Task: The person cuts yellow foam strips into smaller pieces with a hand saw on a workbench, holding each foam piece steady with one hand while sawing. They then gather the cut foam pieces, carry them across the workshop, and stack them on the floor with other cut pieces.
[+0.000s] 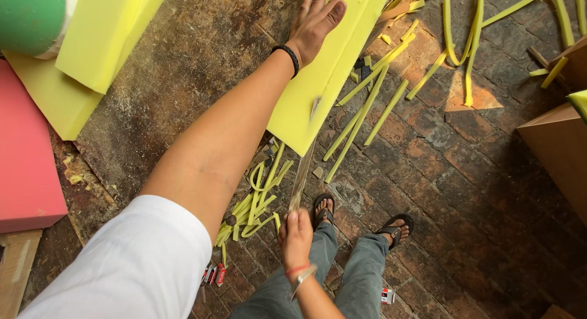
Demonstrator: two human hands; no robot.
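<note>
The fingers point(323, 2) of the left hand point(315, 22) are spread out flat and pressed on the yellow foam slab point(324, 74) at the top middle of the frame, palm down, grasping nothing. A black band point(288, 55) circles that wrist, and the bare arm runs down to a white sleeve point(131, 267) in the lower left corner.

The right hand point(296, 236), low in the middle of the frame, is clenched around the handle of a long knife point(302, 172). Its blade points up the frame and meets the near edge of the foam slab, where the tip seems to enter the foam. A red thread and a watch clasp sit at that wrist.

The foam slab leans from the top middle down toward the centre, its lower corner just above the knife blade. Beside it to the right, thin yellow foam strips point(367, 108) lie scattered on the brick floor point(465, 190), and a tangle of curled offcuts point(260, 203) lies just left of the right hand. The person's two feet in sandals point(394, 227) stand below, with grey trousers.

In the upper left lie more yellow foam blocks point(101, 38), a green roll point(30, 19) and a pink block point(24, 148). Brown wooden boxes point(556, 145) stand at the right edge.
</note>
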